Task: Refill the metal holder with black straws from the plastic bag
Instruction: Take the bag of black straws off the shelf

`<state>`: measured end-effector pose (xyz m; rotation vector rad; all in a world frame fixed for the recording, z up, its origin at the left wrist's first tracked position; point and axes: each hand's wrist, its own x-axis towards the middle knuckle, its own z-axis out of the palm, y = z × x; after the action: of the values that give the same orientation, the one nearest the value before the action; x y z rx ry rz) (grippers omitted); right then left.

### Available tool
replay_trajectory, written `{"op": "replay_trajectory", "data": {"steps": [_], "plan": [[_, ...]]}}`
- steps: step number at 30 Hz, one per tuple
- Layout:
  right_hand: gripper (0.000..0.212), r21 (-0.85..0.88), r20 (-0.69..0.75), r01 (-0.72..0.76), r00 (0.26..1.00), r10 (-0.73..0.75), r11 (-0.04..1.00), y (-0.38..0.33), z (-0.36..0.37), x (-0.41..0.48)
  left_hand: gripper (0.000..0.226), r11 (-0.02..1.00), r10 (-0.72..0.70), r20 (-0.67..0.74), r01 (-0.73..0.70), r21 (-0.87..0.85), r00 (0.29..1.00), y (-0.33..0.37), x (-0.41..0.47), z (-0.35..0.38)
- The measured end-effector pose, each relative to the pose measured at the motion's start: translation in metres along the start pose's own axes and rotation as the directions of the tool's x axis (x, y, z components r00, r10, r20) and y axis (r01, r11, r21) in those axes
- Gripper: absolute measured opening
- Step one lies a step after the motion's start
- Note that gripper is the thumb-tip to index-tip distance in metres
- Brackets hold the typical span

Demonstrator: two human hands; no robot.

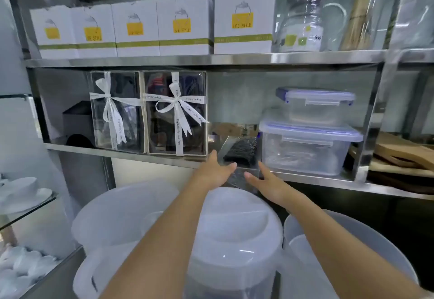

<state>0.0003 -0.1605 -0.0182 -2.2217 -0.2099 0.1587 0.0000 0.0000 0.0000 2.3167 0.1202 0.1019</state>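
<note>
A clear plastic bag [237, 176] of black straws [242, 153] lies on the steel shelf, between a ribboned gift box and stacked plastic containers, with its near end hanging over the shelf edge. My left hand [215, 172] reaches to the bag's left side, fingers spread, fingertips at the plastic. My right hand [265, 181] is at the bag's right side, fingers apart and touching or nearly touching it. Neither hand has closed on the bag. No metal holder is in view.
Two clear gift boxes [173, 113] with white ribbons stand left of the bag. Two lidded plastic containers [310, 143] are stacked on the right. White jugs with lids [234, 228] sit below my arms. White boxes [183, 26] line the upper shelf.
</note>
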Motion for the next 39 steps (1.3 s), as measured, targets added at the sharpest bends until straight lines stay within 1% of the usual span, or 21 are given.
{"op": "replay_trajectory", "data": {"steps": [3, 5, 7, 8, 10, 13, 14, 16, 19, 20, 22, 23, 25, 27, 29, 31, 33, 35, 37, 38, 39], "plan": [[0.059, 0.111, 0.003, 0.020, 1.000, -0.020, 0.994, 0.002, 0.000, 0.004, 0.058, 0.991, 0.072, -0.026, -0.075, -0.111, 0.997, 0.000, 0.004, 0.002], [0.048, 0.183, -0.022, 0.004, 1.000, 0.000, 0.983, 0.004, 0.000, 0.004, 0.046, 0.980, 0.059, -0.081, -0.073, -0.185, 0.995, 0.000, 0.004, 0.001], [0.039, 0.255, -0.078, -0.004, 0.997, 0.025, 0.967, 0.003, -0.003, 0.003, 0.022, 0.966, 0.025, -0.138, -0.060, -0.252, 0.990, 0.001, 0.002, 0.000], [0.034, 0.295, -0.100, -0.005, 0.994, 0.036, 0.956, 0.001, -0.005, 0.002, 0.016, 0.943, 0.015, -0.178, -0.073, -0.324, 0.984, 0.002, 0.002, -0.001], [0.019, 0.392, -0.107, -0.012, 0.993, 0.059, 0.920, -0.002, -0.010, -0.003, 0.020, 0.882, -0.025, -0.209, -0.077, -0.464, 0.978, 0.004, -0.001, -0.006], [0.008, 0.525, -0.121, -0.005, 0.989, 0.081, 0.851, -0.013, -0.017, -0.011, 0.026, 0.856, -0.033, -0.264, -0.109, -0.506, 0.964, 0.001, -0.006, -0.010], [0.009, 0.546, -0.147, -0.007, 0.984, 0.104, 0.838, -0.018, -0.019, -0.013, 0.028, 0.858, -0.016, -0.286, -0.133, -0.496, 0.958, -0.002, -0.010, -0.011], [0.021, 0.570, -0.190, -0.022, 0.969, 0.157, 0.821, -0.026, -0.023, -0.019, 0.036, 0.901, 0.047, -0.313, -0.176, -0.397, 0.948, -0.011, -0.017, -0.010], [0.027, 0.600, -0.189, 0.037, 0.977, 0.097, 0.799, -0.038, -0.030, -0.037, 0.061, 0.962, 0.187, -0.194, -0.219, -0.161, 0.963, -0.022, -0.023, -0.008], [0.025, 0.604, -0.195, 0.067, 0.978, 0.066, 0.794, -0.041, -0.034, -0.045, 0.068, 0.962, 0.212, -0.153, -0.234, -0.140, 0.965, -0.020, -0.026, -0.009], [0.023, 0.618, -0.210, 0.113, 0.977, 0.024, 0.778, -0.049, -0.043, -0.062, 0.075, 0.927, 0.263, -0.163, -0.296, -0.228, 0.951, -0.013, -0.033, -0.012], [0.024, 0.622, -0.217, 0.131, 0.976, 0.009, 0.772, -0.052, -0.048, -0.070, 0.072, 0.898, 0.276, -0.217, -0.332, -0.288, 0.936, -0.008, -0.034, -0.014], [0.024, 0.605, -0.224, 0.156, 0.974, -0.021, 0.781, -0.058, -0.058, -0.086, 0.055, 0.849, 0.285, -0.296, -0.384, -0.364, 0.912, 0.004, -0.042, -0.020], [0.024, 0.605, -0.226, 0.182, 0.973, -0.052, 0.775, -0.062, -0.068, -0.100, 0.036, 0.804, 0.313, -0.276, -0.408, -0.432, 0.909, 0.014, -0.049, -0.026], [0.030, 0.619, -0.225, 0.212, 0.970, -0.088, 0.756, -0.066, -0.078, -0.115, 0.020, 0.777, 0.369, -0.282, -0.460, -0.430, 0.886, 0.024, -0.062, -0.031], [0.040, 0.632, -0.228, 0.243, 0.966, -0.124, 0.736, -0.071, -0.085, -0.127, 0.021, 0.749, 0.383, -0.329, -0.499, -0.436, 0.863, 0.035, -0.071, -0.034], [0.048, 0.636, -0.232, 0.282, 0.958, -0.171, 0.718, -0.076, -0.092, -0.139, 0.019, 0.731, 0.347, -0.355, -0.487, -0.478, 0.868, 0.048, -0.083, -0.038], [0.054, 0.665, -0.265, 0.341, 0.940, -0.217, 0.665, -0.081, -0.097, -0.151, 0.016, 0.702, 0.353, -0.383, -0.512, -0.495, 0.854, 0.062, -0.094, -0.045], [0.057, 0.704, -0.365, 0.404, 0.911, -0.190, 0.584, -0.085, -0.103, -0.162, 0.012, 0.682, 0.381, -0.404, -0.548, -0.484, 0.832, 0.073, -0.105, -0.053], [0.056, 0.687, -0.427, 0.438, 0.889, -0.167, 0.580, -0.087, -0.105, -0.168, 0.012, 0.677, 0.387, -0.414, -0.559, -0.479, 0.824, 0.079, -0.111, -0.058], [0.051, 0.632, -0.478, 0.466, 0.863, -0.161, 0.619, -0.088, -0.106, -0.175, 0.012, 0.676, 0.387, -0.430, -0.568, -0.469, 0.816, 0.084, -0.118, -0.062]]}}
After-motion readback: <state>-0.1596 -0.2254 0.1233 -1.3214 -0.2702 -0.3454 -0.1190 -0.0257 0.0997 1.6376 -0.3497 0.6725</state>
